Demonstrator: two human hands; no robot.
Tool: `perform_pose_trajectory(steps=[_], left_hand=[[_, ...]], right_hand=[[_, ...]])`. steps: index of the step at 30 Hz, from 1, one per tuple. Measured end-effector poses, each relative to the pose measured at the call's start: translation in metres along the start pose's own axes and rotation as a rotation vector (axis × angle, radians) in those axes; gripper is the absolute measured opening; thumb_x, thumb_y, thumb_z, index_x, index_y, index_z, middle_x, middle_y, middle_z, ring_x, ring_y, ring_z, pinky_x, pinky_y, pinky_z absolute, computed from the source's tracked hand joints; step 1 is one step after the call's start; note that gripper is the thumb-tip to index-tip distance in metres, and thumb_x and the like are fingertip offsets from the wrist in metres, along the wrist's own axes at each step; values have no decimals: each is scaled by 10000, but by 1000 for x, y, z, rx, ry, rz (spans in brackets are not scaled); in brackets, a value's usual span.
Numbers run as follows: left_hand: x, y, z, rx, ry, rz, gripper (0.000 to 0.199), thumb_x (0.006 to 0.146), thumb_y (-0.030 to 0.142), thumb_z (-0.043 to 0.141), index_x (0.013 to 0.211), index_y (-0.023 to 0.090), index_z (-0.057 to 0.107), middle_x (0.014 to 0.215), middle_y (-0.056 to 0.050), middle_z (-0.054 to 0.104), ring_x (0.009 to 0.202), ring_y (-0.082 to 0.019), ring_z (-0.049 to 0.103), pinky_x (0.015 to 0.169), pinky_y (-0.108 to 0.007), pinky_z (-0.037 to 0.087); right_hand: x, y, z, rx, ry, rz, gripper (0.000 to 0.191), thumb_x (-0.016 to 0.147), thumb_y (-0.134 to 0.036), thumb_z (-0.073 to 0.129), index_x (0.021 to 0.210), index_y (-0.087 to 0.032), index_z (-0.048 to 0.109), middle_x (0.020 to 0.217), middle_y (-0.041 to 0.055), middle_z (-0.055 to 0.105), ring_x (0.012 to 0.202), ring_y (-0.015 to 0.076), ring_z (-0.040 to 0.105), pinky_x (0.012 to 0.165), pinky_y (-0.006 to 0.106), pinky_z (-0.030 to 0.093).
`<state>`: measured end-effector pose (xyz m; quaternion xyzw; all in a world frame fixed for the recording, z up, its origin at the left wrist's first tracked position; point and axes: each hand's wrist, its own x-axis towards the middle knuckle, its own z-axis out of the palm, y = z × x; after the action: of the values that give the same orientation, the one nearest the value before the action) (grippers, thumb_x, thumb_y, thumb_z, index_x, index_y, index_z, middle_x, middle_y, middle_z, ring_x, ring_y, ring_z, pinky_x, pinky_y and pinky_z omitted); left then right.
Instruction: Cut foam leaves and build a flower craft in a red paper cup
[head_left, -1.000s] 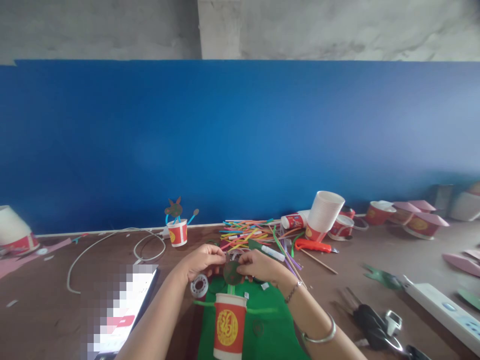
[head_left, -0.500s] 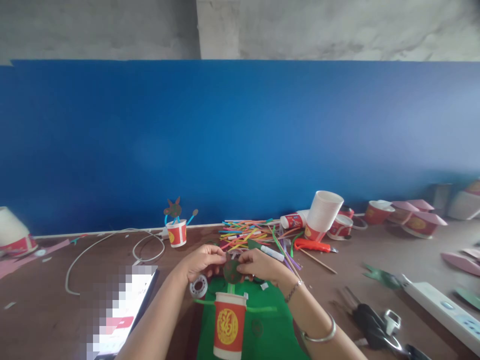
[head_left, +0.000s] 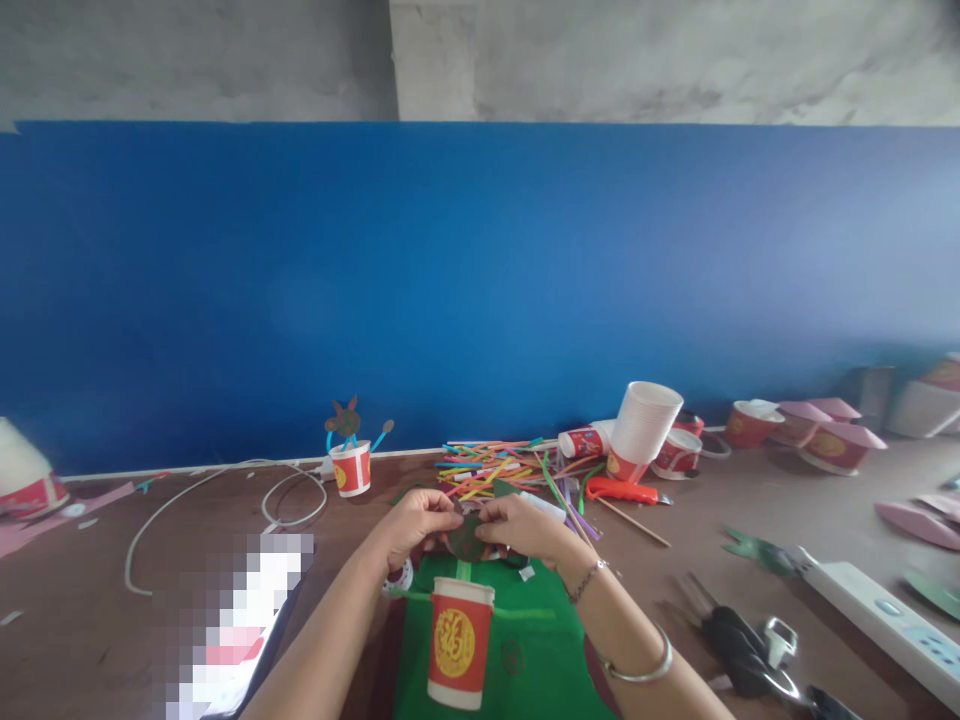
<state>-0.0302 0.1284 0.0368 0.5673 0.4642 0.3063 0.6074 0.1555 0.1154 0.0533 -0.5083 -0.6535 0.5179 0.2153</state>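
Between my two hands is a dark round paper cutout (head_left: 468,540) at the top of a green strip that rises from a red and white paper cup (head_left: 457,645). My left hand (head_left: 424,522) pinches the cutout's left upper edge. On its right edge the fingers of my right hand (head_left: 514,525) are closed too. Green strips (head_left: 529,613) stick out from both sides of the cup. Under the cup lies a green sheet (head_left: 540,670) with a small round outline drawn on it. A tape roll (head_left: 399,577) is partly hidden behind my left wrist.
A finished-looking cup figure (head_left: 350,465) stands at the back left near a white cable (head_left: 135,540). Coloured sticks (head_left: 480,470), stacked paper cups (head_left: 646,425) and an orange cutter (head_left: 621,489) lie behind my hands. A phone (head_left: 247,630) is left; keys (head_left: 742,640) and a power strip (head_left: 877,620) are right.
My left fingers have moved slightly right, onto the upper edge of the cutout. The cup tilts a little differently, and my left hand covers more of the tape roll.
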Motion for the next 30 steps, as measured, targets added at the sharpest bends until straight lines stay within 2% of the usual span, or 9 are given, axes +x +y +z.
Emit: perform_pose_trajectory(steps=[9, 14, 18, 27, 30], left_hand=[[4, -3, 7, -43, 47, 62, 308, 597, 393, 708, 610, 152, 517, 425, 61, 462, 335, -41, 330, 356, -191, 191], [1, 3, 12, -64, 92, 26, 304, 602, 394, 705, 653, 155, 524, 433, 63, 475, 312, -40, 330, 341, -186, 171], [0, 5, 13, -91, 100, 30, 330, 585, 404, 725, 630, 152, 517, 432, 65, 465, 313, -37, 331, 338, -185, 177], [0, 7, 12, -170, 75, 26, 349, 553, 402, 760, 628, 139, 543, 454, 61, 474, 337, -33, 338, 353, -191, 204], [0, 7, 12, -179, 62, 23, 347, 563, 411, 753, 623, 138, 548, 456, 53, 481, 344, -36, 341, 358, -195, 201]], right_hand=[[-1, 1, -5, -58, 53, -10, 118, 702, -171, 529, 611, -136, 596, 505, -16, 575, 444, 67, 483, 420, 162, 333], [2, -1, 2, -97, 182, -164, 140, 660, -143, 556, 765, -147, 648, 603, -25, 593, 535, 83, 495, 479, 176, 347], [5, -1, 7, -97, 211, -217, 102, 673, -167, 539, 657, -138, 635, 561, -26, 573, 517, 85, 477, 481, 186, 348], [11, 7, 10, -45, 242, -205, 118, 685, -218, 558, 714, -131, 633, 603, -5, 612, 549, 111, 537, 497, 196, 394], [12, 8, 9, -36, 270, -231, 105, 679, -225, 571, 682, -134, 623, 592, -13, 595, 548, 108, 527, 514, 201, 402]])
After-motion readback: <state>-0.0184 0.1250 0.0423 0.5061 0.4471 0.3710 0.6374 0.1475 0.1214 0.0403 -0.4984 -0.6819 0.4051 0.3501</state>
